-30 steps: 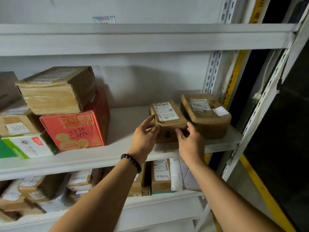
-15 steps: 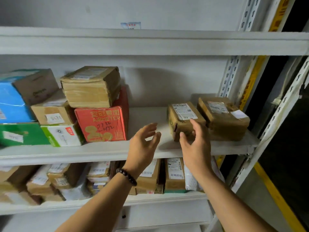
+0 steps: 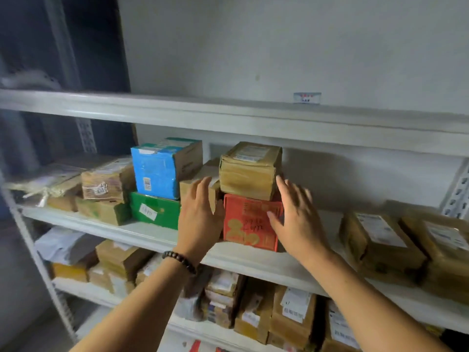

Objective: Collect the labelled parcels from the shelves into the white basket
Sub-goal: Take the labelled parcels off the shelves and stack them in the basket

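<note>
A red box with handwritten numbers stands on the middle shelf, and a taped brown parcel lies on top of it. My left hand is open at the red box's left side, in front of a smaller brown box. My right hand is open at the red box's right side, fingers spread. Neither hand grips anything. Two labelled brown parcels lie on the shelf to the right. The white basket is not in view.
A blue box sits on a green box left of the red one, with more brown parcels further left. The lower shelf is packed with labelled parcels. An upper shelf board runs overhead.
My view has swung left along the shelf. Both hands left the small labelled parcel at the right and moved to either side of the red box.
</note>
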